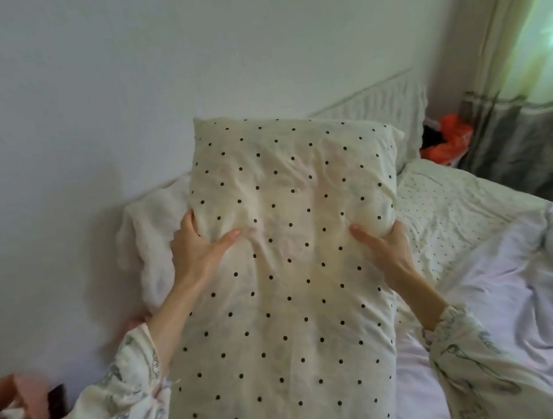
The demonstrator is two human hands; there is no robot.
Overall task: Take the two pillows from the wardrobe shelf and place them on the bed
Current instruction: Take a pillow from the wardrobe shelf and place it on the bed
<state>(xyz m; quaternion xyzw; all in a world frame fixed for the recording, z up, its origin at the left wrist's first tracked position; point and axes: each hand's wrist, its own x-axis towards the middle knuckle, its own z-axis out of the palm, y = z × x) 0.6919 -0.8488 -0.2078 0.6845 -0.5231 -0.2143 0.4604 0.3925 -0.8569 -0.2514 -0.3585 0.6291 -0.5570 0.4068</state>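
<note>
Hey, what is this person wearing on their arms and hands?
Both arms wear loose cream sleeves with a grey-green drawn print, gathered into ruffled cuffs pushed up past the wrists. The left hand and right hand are bare, with no gloves, rings or watch visible.

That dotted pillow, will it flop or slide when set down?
The dotted pillow looks soft: the left hand and right hand dent it. It stays fairly straight, so probably light. Its wrinkled cloth should grip the bed.

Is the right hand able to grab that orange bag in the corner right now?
Probably not. The right hand is busy gripping the dotted pillow, and the orange bag sits far off beyond the bed.
</note>
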